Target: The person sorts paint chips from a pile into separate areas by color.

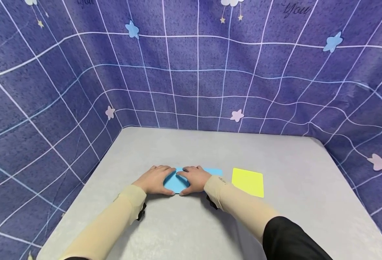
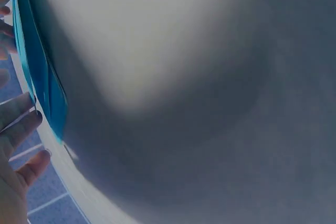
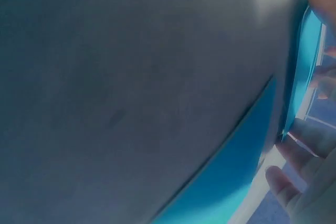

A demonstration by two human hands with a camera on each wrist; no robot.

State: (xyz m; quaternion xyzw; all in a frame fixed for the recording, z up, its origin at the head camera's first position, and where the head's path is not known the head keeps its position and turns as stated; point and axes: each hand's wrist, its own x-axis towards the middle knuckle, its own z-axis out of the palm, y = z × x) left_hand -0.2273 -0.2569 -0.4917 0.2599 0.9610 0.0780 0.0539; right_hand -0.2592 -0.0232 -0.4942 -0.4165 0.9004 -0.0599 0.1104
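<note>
A piece of light blue paper (image 1: 177, 182) lies on the table between the two hands. In the left wrist view the blue paper (image 2: 39, 66) looks folded, with layers bowing apart. My left hand (image 1: 154, 179) holds its left side, thumb at the near edge and fingers at the far edge. Mirroring that, my right hand (image 1: 195, 179) holds the right side, and both thumb tips come close together at the near edge. The right wrist view shows the blue paper (image 3: 305, 61) between thumb and fingers. Parts of it are hidden under the hands.
Partly behind the right hand lies another blue sheet (image 1: 215, 171), also visible in the right wrist view. A yellow square sheet (image 1: 247, 182) is on the table to its right. The pale table (image 1: 191, 224) meets a purple gridded curtain (image 1: 184, 83) at the back and sides.
</note>
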